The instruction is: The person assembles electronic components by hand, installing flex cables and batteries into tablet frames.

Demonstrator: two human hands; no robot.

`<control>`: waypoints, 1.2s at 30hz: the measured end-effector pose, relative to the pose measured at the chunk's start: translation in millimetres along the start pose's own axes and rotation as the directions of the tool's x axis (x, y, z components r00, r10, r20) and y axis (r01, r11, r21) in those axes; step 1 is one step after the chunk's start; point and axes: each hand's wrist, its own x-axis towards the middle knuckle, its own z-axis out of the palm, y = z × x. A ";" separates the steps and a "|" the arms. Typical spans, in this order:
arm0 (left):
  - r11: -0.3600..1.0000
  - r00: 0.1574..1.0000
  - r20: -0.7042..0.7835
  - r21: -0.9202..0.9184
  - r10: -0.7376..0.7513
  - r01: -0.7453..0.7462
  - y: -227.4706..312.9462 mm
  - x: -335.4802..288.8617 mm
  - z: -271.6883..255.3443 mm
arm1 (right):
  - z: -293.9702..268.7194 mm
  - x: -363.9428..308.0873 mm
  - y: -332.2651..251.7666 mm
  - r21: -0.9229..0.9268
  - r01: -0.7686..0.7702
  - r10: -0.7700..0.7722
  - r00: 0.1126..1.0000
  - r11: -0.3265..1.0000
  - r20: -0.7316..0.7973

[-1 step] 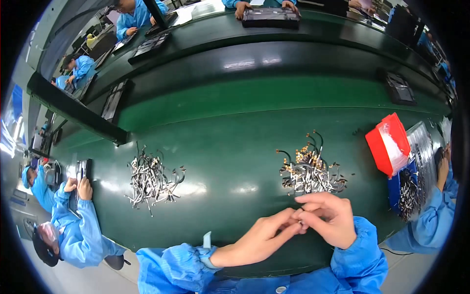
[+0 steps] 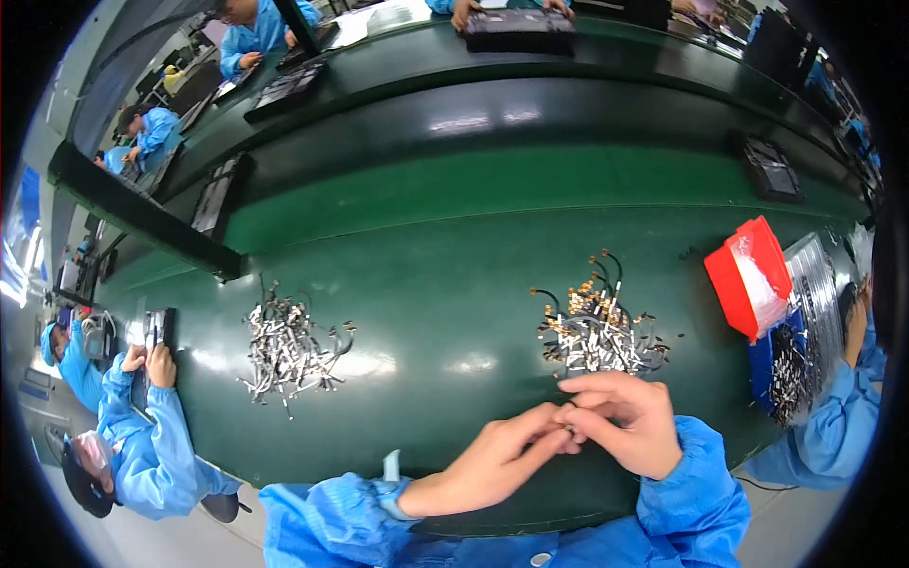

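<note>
My left hand [image 2: 500,461] and my right hand [image 2: 627,421] meet at the fingertips above the near edge of the green table. Both are closed in a pinch around something tiny; only a small dark and shiny bit shows, and its kind is hidden by the fingers. Just beyond the right hand lies a pile of small parts [image 2: 601,331], short dark flexible strips with silvery and copper-coloured ends. A second pile of similar parts [image 2: 292,346], mostly silver and black, lies farther left.
At the right stand a red bin [image 2: 748,275], a blue bin [image 2: 762,374] of small parts and clear plastic trays [image 2: 812,293]. A dark post [image 2: 142,213] rises at the left. Dark flat devices [image 2: 772,168] lie on the far bench. Co-workers in blue sit around.
My two joined hands have shifted very slightly left, and the fingertips have turned a little around the tiny thing. The piles look the same.
</note>
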 end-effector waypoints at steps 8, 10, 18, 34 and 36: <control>0.999 0.995 -0.094 0.029 -0.036 0.039 -3.3 -12.2 -13.3 | -2.5 19.6 17.5 0.272 -0.115 0.119 0.993 0.955 0.003; 0.993 0.986 -0.126 -0.041 -0.113 0.109 -2.3 -7.1 -9.0 | -0.7 19.1 14.3 0.182 -0.109 0.127 0.988 0.977 -0.091; 0.995 0.957 -0.276 -0.060 -0.087 0.073 6.9 3.6 -1.2 | -9.8 12.6 27.9 -0.505 0.567 -0.622 0.780 0.651 0.073; 0.926 0.942 -0.216 0.332 0.258 -0.178 3.3 13.4 1.0 | -17.4 9.7 18.8 -0.594 0.516 -0.649 0.761 0.618 -0.014; 0.902 0.928 -0.213 0.377 0.306 -0.211 7.6 14.0 2.0 | -14.2 9.5 19.1 -0.547 0.529 -0.630 0.777 0.648 0.005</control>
